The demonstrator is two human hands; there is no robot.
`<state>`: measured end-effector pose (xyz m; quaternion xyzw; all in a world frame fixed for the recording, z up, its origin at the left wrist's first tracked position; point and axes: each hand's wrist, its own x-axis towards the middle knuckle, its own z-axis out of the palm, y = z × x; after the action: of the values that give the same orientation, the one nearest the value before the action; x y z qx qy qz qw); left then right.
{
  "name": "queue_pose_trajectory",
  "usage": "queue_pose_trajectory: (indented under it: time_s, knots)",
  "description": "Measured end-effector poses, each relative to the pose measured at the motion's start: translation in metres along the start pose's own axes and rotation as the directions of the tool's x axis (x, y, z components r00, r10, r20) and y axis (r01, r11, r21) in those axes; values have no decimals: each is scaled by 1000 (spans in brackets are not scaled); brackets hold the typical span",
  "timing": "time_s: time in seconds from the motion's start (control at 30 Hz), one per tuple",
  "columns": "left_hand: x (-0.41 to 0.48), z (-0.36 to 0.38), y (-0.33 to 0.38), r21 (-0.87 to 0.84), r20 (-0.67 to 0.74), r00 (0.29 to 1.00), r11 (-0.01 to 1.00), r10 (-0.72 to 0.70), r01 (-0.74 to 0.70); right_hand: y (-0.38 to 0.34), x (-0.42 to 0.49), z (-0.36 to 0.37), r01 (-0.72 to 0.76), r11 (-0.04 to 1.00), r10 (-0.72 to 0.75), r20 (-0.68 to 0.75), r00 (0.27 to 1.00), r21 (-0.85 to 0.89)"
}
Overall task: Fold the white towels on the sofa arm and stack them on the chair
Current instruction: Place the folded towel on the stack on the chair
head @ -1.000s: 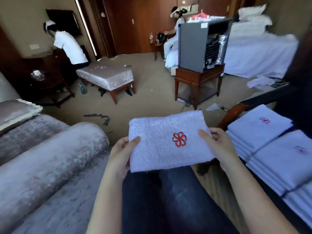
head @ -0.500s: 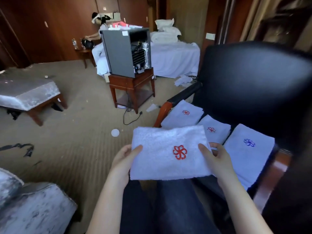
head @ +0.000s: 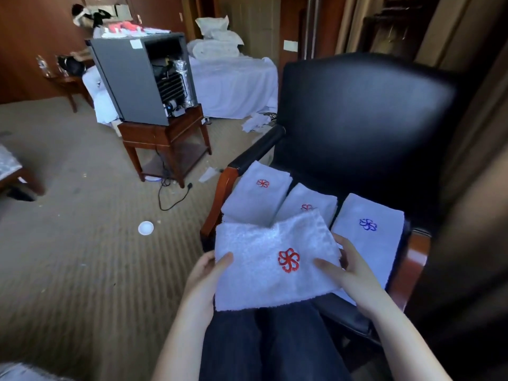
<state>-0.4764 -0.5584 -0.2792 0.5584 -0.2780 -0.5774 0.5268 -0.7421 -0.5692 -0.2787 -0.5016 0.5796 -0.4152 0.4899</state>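
A folded white towel (head: 264, 265) with a red flower emblem hangs above my lap. My left hand (head: 204, 273) pinches its left edge, thumb on top. My right hand (head: 347, 270) grips its right edge, thumb lying across the cloth near the emblem. Just beyond it stands the black chair (head: 357, 119) with wooden arms. On its seat lie three stacks of folded towels: a left stack (head: 258, 193) with a red emblem, a middle stack (head: 308, 204) partly covered by the held towel, and a right stack (head: 371, 229) with a blue emblem. The sofa arm is out of view.
A grey mini fridge (head: 137, 78) sits on a wooden side table (head: 165, 138) across the carpet, its cord trailing on the floor. A small white disc (head: 145, 228) lies on the carpet. A bed (head: 233, 83) with white linen stands behind. A footstool edge (head: 11, 166) shows at left.
My view has swung right, from the sofa to the chair. Both hands have carried the folded towel rightward, so that it now overlaps the front of the stacks on the seat.
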Motion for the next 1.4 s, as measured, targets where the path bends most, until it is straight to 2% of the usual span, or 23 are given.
queue_pose_trajectory:
  time_s: [0.17,0.33,0.5,0.7,0.8,0.9,0.97,1.07,1.1,1.23,1.3,1.4]
  knots:
    - [31,12,-14,10,23,998,999,-52,52,6,32,-20,-20,1000,22,-82,996,24]
    - [69,34,-22,35,105,989,994,-104,101,1,93,-48,1,1000,-6,-175,984,-29]
    - [120,77,-21,43,144,988,998,-53,47,-21,183,-71,104,942,-162,-162,973,-318]
    - [169,119,-32,245,98,989,966,-107,80,-10,272,-86,107,854,-129,-7,992,-509]
    - [184,117,-50,425,63,996,904,-66,33,8,290,-89,67,792,-72,17,997,-606]
    - [190,108,-59,521,32,999,854,1,-18,24,298,-89,34,733,-34,14,999,-679]
    - [192,107,-61,546,6,999,836,46,-42,31,302,-89,69,692,-97,2,995,-719]
    - [189,106,-66,553,-39,993,830,108,-69,31,305,-82,146,725,-226,-32,974,-673]
    - [189,106,-67,589,-44,989,803,140,-87,31,306,-80,166,745,-251,-41,967,-646]
    - [191,108,-60,789,21,932,567,361,-237,25,310,-77,225,757,-322,-50,945,-614]
    - [196,111,-59,817,58,926,516,372,-258,28,313,-77,194,735,-304,-61,951,-649]
    - [203,109,-64,855,79,945,466,317,-228,40,314,-77,105,610,-229,-47,972,-786]
